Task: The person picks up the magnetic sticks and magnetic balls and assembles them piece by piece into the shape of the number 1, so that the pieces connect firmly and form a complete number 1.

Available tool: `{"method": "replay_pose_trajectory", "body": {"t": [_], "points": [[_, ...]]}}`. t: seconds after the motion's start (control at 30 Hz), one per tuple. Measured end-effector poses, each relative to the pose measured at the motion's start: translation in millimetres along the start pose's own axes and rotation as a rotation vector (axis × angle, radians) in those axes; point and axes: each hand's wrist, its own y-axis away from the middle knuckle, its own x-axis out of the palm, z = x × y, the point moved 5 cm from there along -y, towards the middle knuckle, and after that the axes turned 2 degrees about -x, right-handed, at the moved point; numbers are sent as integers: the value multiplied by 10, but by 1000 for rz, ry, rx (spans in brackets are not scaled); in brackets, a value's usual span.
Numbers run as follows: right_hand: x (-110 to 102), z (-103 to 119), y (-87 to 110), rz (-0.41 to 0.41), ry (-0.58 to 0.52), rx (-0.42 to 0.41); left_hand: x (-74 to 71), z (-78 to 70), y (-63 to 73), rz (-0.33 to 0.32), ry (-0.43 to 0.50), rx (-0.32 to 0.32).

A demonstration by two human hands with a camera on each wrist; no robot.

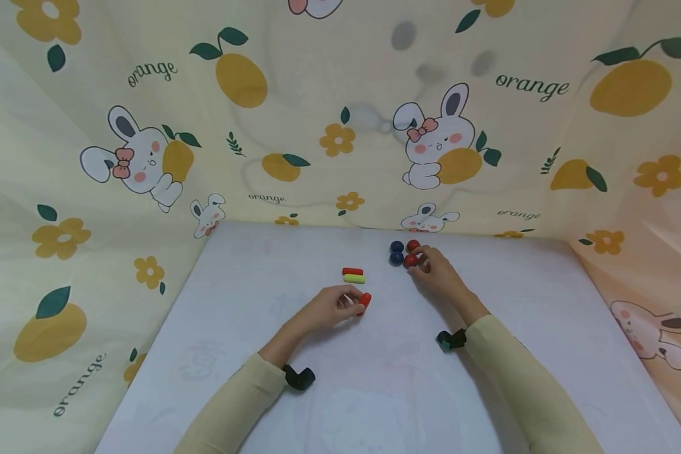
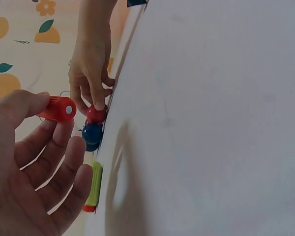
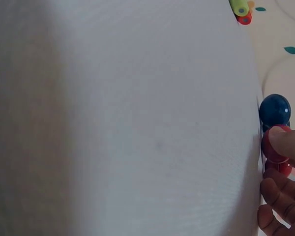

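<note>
Between thumb and fingertips, my left hand (image 1: 333, 308) pinches a short red ribbed cylinder (image 2: 61, 108), raised off the table, with a pale dot on its end. My right hand (image 1: 441, 276) holds the nearer red ball (image 1: 410, 260) at the table's far side, its thumb pressed on the ball in the right wrist view. Just behind is a second red ball (image 1: 413, 245). Two dark blue balls (image 1: 396, 258) stand left of the red ones, forming a tight block. A red cylinder (image 1: 352, 271) and a yellow-green cylinder (image 1: 354, 279) lie side by side beyond my left hand.
The white table (image 1: 386, 378) ends at a cream cloth backdrop (image 1: 306, 126) printed with rabbits and oranges, which also rises along both sides. Dark wrist mounts (image 1: 299, 378) sit below each cuff.
</note>
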Motion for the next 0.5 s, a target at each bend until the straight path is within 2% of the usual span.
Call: {"method": "replay_pose_trajectory", "body": {"t": [0.27,0.5], "points": [[-19,-8,22,-4,-7,1,108,-24,-8,25,68,34],[-38,-9,55,-29,-30,11,209,-23,-15,45,72,46]]}}
